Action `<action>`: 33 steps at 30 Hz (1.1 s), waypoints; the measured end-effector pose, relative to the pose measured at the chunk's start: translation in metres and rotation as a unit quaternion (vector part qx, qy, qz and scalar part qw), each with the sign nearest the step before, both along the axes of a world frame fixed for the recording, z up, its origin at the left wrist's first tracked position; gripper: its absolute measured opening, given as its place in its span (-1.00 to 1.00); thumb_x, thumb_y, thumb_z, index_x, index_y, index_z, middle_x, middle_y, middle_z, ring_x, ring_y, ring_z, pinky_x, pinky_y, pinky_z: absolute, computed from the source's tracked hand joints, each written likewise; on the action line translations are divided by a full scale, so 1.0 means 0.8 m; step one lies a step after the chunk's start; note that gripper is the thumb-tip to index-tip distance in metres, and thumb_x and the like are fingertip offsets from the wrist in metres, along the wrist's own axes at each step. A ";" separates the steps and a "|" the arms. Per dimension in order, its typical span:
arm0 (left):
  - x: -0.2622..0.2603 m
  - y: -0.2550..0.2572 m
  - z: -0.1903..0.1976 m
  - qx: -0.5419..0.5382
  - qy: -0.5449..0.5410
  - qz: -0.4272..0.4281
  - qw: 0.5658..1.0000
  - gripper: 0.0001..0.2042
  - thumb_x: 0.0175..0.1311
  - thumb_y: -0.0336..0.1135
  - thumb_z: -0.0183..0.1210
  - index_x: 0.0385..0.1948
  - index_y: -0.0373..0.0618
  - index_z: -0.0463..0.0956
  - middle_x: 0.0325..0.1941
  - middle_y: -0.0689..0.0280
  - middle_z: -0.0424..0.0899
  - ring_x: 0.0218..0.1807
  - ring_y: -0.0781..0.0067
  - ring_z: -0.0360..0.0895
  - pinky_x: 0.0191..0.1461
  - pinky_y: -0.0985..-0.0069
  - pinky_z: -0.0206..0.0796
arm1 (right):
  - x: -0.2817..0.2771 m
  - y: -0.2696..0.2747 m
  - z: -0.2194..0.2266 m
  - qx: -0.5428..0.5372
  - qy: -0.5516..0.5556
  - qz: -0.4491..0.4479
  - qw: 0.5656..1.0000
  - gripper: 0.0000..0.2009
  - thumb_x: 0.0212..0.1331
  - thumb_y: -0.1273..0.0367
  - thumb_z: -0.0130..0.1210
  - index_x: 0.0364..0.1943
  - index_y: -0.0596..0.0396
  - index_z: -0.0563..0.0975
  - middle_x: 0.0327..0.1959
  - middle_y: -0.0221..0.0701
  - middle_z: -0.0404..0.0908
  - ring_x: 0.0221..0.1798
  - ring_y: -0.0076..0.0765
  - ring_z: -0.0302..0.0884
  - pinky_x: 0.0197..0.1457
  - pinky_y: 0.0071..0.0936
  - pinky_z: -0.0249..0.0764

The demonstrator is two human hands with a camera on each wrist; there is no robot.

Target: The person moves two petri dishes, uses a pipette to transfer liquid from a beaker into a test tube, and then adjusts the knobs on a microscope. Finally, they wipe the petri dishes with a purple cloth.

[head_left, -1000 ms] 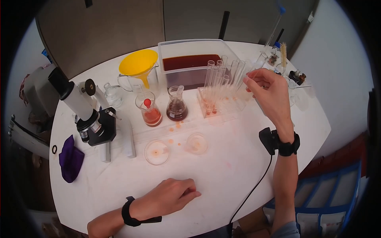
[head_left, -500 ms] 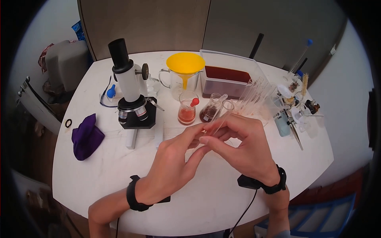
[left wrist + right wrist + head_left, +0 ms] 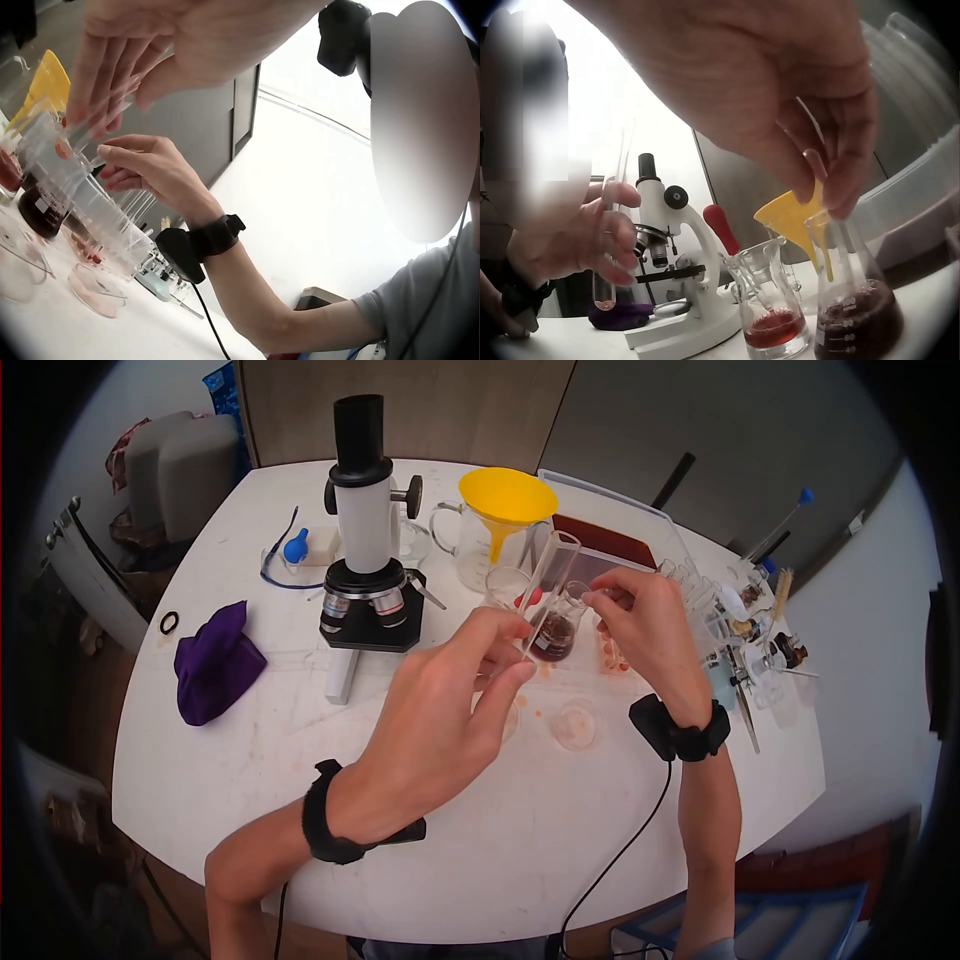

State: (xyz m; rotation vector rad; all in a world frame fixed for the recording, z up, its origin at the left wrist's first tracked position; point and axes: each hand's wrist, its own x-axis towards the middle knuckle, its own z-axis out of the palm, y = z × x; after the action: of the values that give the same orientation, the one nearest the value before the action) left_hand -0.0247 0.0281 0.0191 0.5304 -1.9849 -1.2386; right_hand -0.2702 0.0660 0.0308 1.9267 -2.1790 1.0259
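My left hand [image 3: 425, 715] holds a clear test tube [image 3: 552, 575] between thumb and fingers, tilted a little, its mouth upward. In the right wrist view the test tube [image 3: 607, 259] looks nearly upright, with a little clear liquid at its bottom. My right hand [image 3: 655, 645] is over the flask of dark red liquid [image 3: 553, 639]. Its thumb and fingers pinch the top of a clear slender piece [image 3: 844, 247] that reaches down into the flask's neck. Beside that flask stands a glass vessel of lighter red liquid [image 3: 776, 330] with a red-bulbed dropper [image 3: 720, 227].
A microscope [image 3: 365, 530] stands left of the glassware, near a purple cloth [image 3: 218, 668]. Behind are a yellow funnel [image 3: 508, 496] on a jug and a plastic tub [image 3: 610, 543]. A petri dish [image 3: 576, 726] lies in front; test tubes and metal tools are at the right.
My left hand rose from the table and took the test tube, which both hands touched half a second ago. My right hand moved from it to the dark flask. The head view shifted.
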 end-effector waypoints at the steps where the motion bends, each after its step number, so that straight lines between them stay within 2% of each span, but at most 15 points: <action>1: 0.001 0.000 0.001 0.007 -0.002 0.000 1.000 -0.78 0.46 -0.53 0.15 0.07 -0.34 0.43 0.15 0.07 0.71 0.03 0.37 0.73 0.07 0.43 0.62 | -0.002 -0.003 -0.002 0.021 -0.027 -0.011 0.999 -0.79 0.24 0.46 0.30 -0.16 0.39 0.66 -0.55 -0.34 0.65 -0.53 -0.55 0.62 -0.43 -0.56 0.50; 6: 0.002 -0.002 0.001 0.001 0.003 0.003 1.000 -0.78 0.49 -0.49 0.14 0.06 -0.36 0.44 0.13 0.07 0.72 0.03 0.37 0.73 0.10 0.43 0.60 | 0.008 -0.002 0.006 0.051 -0.077 -0.042 0.995 -0.84 0.25 0.47 0.27 -0.27 0.39 0.68 -0.58 -0.34 0.65 -0.55 -0.55 0.62 -0.46 -0.55 0.49; 8: 0.002 -0.003 0.000 -0.005 0.002 0.004 1.000 -0.79 0.49 -0.49 0.14 0.05 -0.38 0.46 0.10 0.08 0.73 0.03 0.36 0.73 0.09 0.44 0.60 | 0.012 0.003 0.010 0.023 -0.114 -0.040 0.992 -0.85 0.22 0.49 0.27 -0.29 0.39 0.67 -0.58 -0.21 0.65 -0.59 -0.43 0.61 -0.46 -0.48 0.47; 9: 0.002 -0.003 -0.001 -0.005 0.002 0.004 1.000 -0.79 0.49 -0.49 0.14 0.05 -0.38 0.46 0.10 0.08 0.73 0.03 0.36 0.73 0.09 0.44 0.60 | 0.012 0.006 0.013 0.024 -0.114 -0.040 0.992 -0.85 0.22 0.49 0.27 -0.29 0.39 0.67 -0.58 -0.21 0.65 -0.59 -0.43 0.61 -0.46 -0.48 0.47; 12: 0.000 -0.002 -0.003 0.008 0.004 0.003 1.000 -0.79 0.48 -0.49 0.16 0.04 -0.40 0.49 0.04 0.10 0.74 0.01 0.36 0.73 0.08 0.44 0.60 | 0.010 0.019 0.030 -0.015 -0.114 -0.043 0.992 -0.85 0.23 0.48 0.28 -0.27 0.38 0.68 -0.57 -0.28 0.67 -0.57 -0.51 0.62 -0.46 -0.54 0.48; 15: -0.002 -0.003 -0.007 -0.008 -0.020 0.017 1.000 -0.79 0.45 -0.49 0.18 0.03 -0.40 0.53 -0.04 0.10 0.76 -0.04 0.37 0.74 0.06 0.43 0.60 | 0.016 0.035 0.051 -0.025 -0.169 -0.070 0.983 -0.86 0.24 0.49 0.27 -0.25 0.35 0.69 -0.52 -0.35 0.69 -0.52 -0.58 0.63 -0.43 -0.61 0.52; 20: -0.004 -0.002 -0.013 -0.034 -0.040 0.037 0.998 -0.79 0.42 -0.47 0.23 -0.01 -0.37 0.59 -0.17 0.10 0.77 -0.14 0.39 0.74 -0.02 0.42 0.62 | 0.008 0.051 0.050 -0.045 -0.202 -0.074 0.975 -0.84 0.26 0.48 0.28 -0.20 0.36 0.68 -0.50 -0.34 0.70 -0.50 -0.58 0.64 -0.43 -0.64 0.53; 24: -0.005 -0.002 -0.016 -0.019 -0.042 0.030 0.998 -0.79 0.40 -0.47 0.25 -0.01 -0.37 0.60 -0.20 0.11 0.77 -0.16 0.37 0.74 -0.04 0.42 0.62 | -0.001 0.069 0.052 -0.087 -0.247 -0.071 0.962 -0.83 0.30 0.46 0.27 -0.17 0.34 0.69 -0.44 -0.33 0.71 -0.48 -0.57 0.65 -0.43 -0.65 0.53; 27: -0.005 -0.002 -0.015 -0.008 -0.083 0.022 0.996 -0.78 0.39 -0.48 0.26 -0.01 -0.37 0.60 -0.21 0.10 0.76 -0.16 0.35 0.75 -0.06 0.42 0.63 | -0.006 0.089 0.072 -0.117 -0.254 -0.060 0.958 -0.84 0.32 0.46 0.27 -0.15 0.31 0.70 -0.42 -0.34 0.72 -0.47 -0.57 0.65 -0.41 -0.67 0.52; 33: -0.007 -0.001 -0.020 -0.031 -0.104 0.015 0.994 -0.78 0.38 -0.47 0.26 -0.02 -0.37 0.60 -0.19 0.04 0.77 -0.14 0.27 0.76 -0.06 0.41 0.64 | -0.006 0.132 0.112 -0.148 -0.232 -0.049 0.960 -0.80 0.34 0.41 0.23 -0.10 0.28 0.69 -0.42 -0.33 0.70 -0.49 -0.59 0.61 -0.40 -0.69 0.47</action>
State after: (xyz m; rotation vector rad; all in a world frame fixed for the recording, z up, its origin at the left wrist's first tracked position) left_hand -0.0300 0.0274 0.0027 0.6807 -2.1719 -1.1379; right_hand -0.2750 0.1717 0.1207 1.5463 -2.1299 1.8138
